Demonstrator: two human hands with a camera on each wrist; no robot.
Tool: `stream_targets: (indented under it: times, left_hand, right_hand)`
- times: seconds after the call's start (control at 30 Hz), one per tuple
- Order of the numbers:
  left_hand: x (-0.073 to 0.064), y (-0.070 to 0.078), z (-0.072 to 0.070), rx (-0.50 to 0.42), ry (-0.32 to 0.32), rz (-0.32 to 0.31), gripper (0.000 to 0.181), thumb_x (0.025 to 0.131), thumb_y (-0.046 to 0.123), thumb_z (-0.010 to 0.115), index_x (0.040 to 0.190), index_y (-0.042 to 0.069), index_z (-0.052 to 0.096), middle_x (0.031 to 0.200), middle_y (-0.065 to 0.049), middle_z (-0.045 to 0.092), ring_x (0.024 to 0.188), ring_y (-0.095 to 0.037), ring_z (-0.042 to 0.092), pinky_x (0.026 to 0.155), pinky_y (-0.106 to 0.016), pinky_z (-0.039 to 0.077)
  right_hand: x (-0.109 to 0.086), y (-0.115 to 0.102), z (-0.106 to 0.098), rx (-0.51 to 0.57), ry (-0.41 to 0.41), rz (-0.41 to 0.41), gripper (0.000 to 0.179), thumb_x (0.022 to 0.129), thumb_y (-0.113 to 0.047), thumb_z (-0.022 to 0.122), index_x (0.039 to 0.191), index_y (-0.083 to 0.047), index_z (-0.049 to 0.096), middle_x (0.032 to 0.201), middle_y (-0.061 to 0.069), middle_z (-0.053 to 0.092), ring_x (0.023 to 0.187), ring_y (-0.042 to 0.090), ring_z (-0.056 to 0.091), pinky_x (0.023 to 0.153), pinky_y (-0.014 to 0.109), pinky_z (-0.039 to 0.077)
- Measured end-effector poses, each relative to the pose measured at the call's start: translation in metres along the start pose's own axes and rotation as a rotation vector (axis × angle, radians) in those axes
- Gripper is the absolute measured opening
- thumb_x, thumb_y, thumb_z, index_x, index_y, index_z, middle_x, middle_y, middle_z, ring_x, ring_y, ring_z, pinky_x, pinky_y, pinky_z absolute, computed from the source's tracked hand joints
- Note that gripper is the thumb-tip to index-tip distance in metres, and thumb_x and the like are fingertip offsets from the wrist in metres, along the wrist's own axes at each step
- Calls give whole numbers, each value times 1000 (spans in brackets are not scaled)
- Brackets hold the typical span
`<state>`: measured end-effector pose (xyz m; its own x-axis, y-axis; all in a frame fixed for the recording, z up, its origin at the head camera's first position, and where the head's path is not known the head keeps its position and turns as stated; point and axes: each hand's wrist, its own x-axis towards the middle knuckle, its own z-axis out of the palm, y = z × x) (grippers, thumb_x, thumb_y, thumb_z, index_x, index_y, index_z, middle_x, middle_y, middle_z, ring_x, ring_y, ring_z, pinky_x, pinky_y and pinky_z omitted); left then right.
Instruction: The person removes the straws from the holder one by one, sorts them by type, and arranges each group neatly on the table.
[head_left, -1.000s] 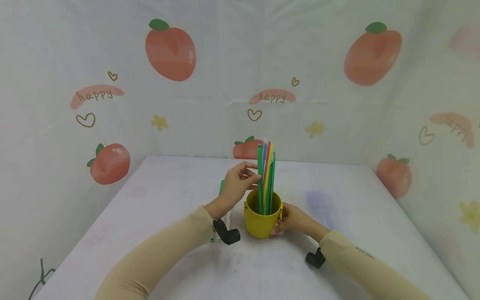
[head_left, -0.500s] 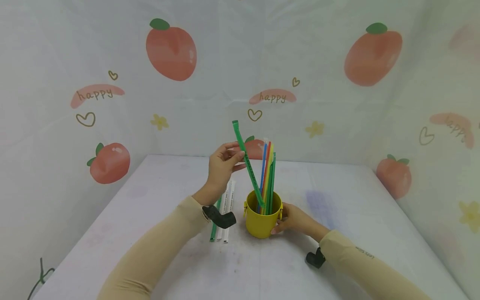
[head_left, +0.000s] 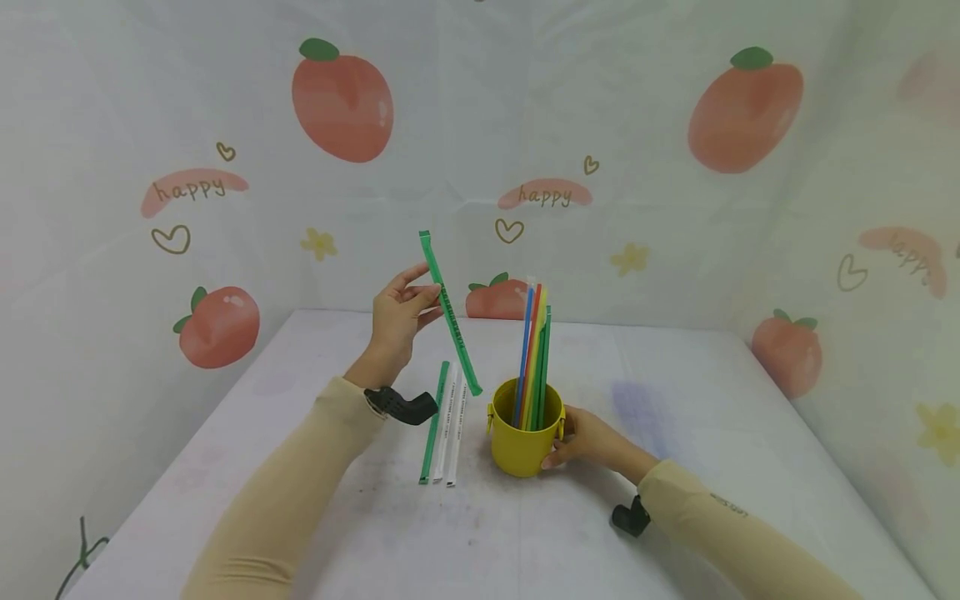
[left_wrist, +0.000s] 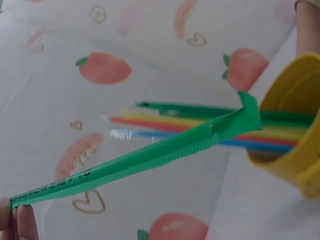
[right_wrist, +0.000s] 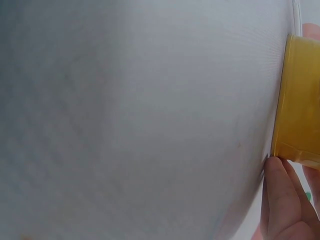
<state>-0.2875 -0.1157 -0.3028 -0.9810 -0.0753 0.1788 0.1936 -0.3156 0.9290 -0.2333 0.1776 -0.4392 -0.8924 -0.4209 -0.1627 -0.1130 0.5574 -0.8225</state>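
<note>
My left hand [head_left: 401, 312] pinches a green wrapped straw [head_left: 450, 312] in the air, left of and above the yellow cup [head_left: 523, 437]. In the left wrist view the same green straw [left_wrist: 150, 160] runs from my fingertips [left_wrist: 17, 220] toward the yellow cup [left_wrist: 295, 130]. My right hand [head_left: 588, 437] grips the cup's right side on the table; its fingers [right_wrist: 285, 200] press the yellow cup [right_wrist: 300, 100]. Several coloured straws [head_left: 534, 358] stand upright in the cup. A green and two white wrapped straws [head_left: 444, 421] lie on the table left of it.
The white table [head_left: 675, 433] is walled by a cloth printed with peaches [head_left: 341, 104]. Small black camera mounts sit at my left wrist [head_left: 401, 406] and right wrist [head_left: 630, 517]. A dark green cord [head_left: 82, 550] hangs at the table's front left corner.
My left hand has pulled the green straw up out of the cup and carried it left and higher. The right hand and cup have stayed put.
</note>
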Motion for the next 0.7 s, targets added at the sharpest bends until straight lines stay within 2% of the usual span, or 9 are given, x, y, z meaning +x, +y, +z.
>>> stream_targets:
  times: [0.27,0.43,0.5,0.7]
  left_hand:
    - [12,-16,-33,107,-11,-75,44,91,5,65,134,7,54,81,4,65,71,-7,65,71,-22,59]
    - [16,-28,-52,231,-44,-139,46,93,5,63,138,6,51,79,6,64,72,-6,64,71,-20,58]
    - [17,-33,-58,293,-61,-161,46,93,5,63,138,6,51,80,7,64,72,-6,64,70,-20,58]
    - [16,-52,-71,399,-96,-200,46,93,3,62,137,2,51,80,4,64,70,-6,63,70,-21,58]
  right_hand:
    - [-1,-1,1,-2,9,12,76,65,-22,91,129,-5,55,113,4,65,93,20,54,83,31,47]
    - [-3,-2,2,1,13,16,77,64,-27,91,128,-4,55,111,3,65,93,19,54,83,30,47]
    - [-3,-2,2,5,12,18,77,64,-27,91,129,-4,55,111,3,65,93,20,53,83,30,47]
    - [-3,-3,0,4,8,20,74,66,-21,91,128,-5,55,108,4,64,91,20,52,80,30,46]
